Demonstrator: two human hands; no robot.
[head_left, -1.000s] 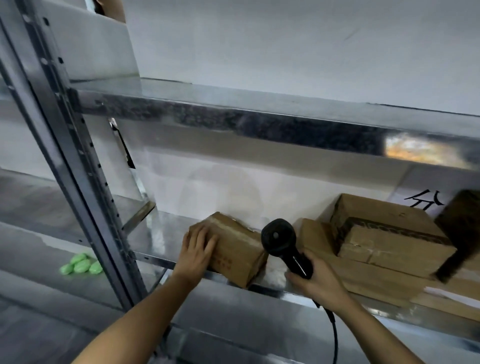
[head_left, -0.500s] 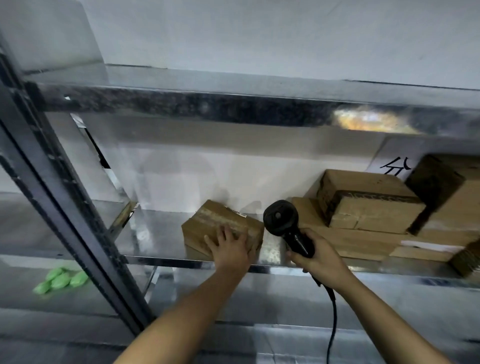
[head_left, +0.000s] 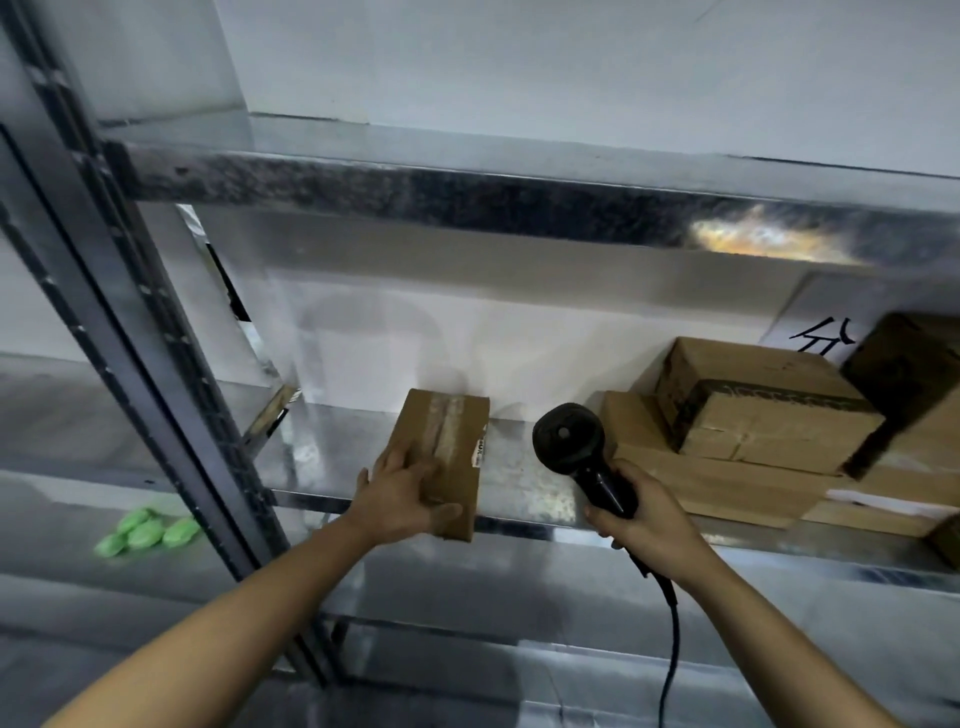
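Since earlier frame carton (head_left: 449, 436) swung end-on, now mid-frame at shelf (head_left: 530, 493) lip. Our left hand (head_left: 402, 493) clasps its near end; right hand (head_left: 639, 514) wraps scanner (head_left: 569, 441) handle. We'd tilt label (head_left: 479, 451) toward scanner head, steady.

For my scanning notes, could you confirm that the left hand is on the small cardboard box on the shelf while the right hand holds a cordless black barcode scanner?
Not quite: the head view shows a black cable hanging from the barcode scanner in the right hand, so it is corded. The left hand is indeed on the small cardboard box.
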